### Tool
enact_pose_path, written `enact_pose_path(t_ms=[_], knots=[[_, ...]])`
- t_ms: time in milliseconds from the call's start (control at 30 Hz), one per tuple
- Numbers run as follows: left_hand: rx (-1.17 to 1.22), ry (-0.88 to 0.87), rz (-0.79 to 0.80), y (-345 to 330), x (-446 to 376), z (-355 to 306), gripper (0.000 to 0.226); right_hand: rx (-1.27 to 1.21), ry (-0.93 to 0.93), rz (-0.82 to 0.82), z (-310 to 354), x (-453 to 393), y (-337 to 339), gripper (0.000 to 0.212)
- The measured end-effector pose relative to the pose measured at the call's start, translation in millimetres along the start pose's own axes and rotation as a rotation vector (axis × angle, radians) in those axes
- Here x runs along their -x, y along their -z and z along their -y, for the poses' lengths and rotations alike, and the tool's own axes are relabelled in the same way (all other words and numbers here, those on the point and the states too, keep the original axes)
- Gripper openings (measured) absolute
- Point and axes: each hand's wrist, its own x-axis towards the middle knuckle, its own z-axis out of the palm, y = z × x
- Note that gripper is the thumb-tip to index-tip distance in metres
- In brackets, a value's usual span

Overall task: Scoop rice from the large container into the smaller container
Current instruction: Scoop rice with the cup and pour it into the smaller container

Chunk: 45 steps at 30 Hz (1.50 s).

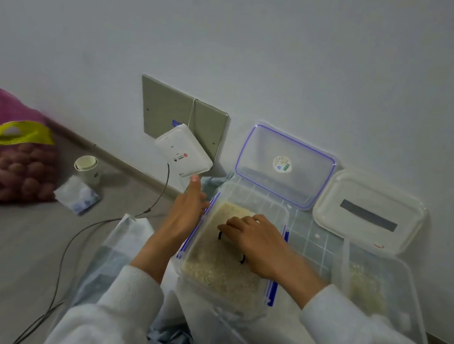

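A clear container with blue clips (282,214) sits in the middle, filled with rice (218,269). My right hand (256,243) is inside it, palm down on the rice, fingers curled over what looks like a clear cup with black marks (220,235); most of the cup is hidden. My left hand (185,209) lies flat against the outside of the container's left wall, fingers straight, holding nothing. To the right stands a second clear container (413,288) with a thin layer of rice (364,287) in it.
Two lids lean on the wall: a blue-rimmed one (285,165) and a plain one (369,212). On the floor at left are a pink net bag of produce (2,163), a paper cup (86,165), a tissue pack (76,194), a white router (183,151) and a cable (68,251).
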Motion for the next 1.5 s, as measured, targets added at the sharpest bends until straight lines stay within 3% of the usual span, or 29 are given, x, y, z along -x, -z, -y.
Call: enact_pose_path(t_ms=[467, 767, 1267, 1500], knots=[[-0.038, -0.036, -0.015, -0.2, -2.4, 0.4, 0.058, -0.285, -0.034, 0.099, 16.9, -3.9, 1.4, 0.074], [-0.042, -0.026, -0.021, 0.3, -1.0, 0.7, 0.06, -0.494, -0.048, 0.128, 20.2, -3.5, 2.9, 0.079], [-0.05, 0.0, -0.018, 0.1, 0.2, -1.9, 0.067, -0.924, -0.254, 0.063, 9.3, 19.9, 1.9, 0.084], [-0.028, 0.022, -0.038, -1.8, -0.8, -1.6, 0.072, -1.089, -0.335, -0.042, 6.8, 28.7, 5.2, 0.087]])
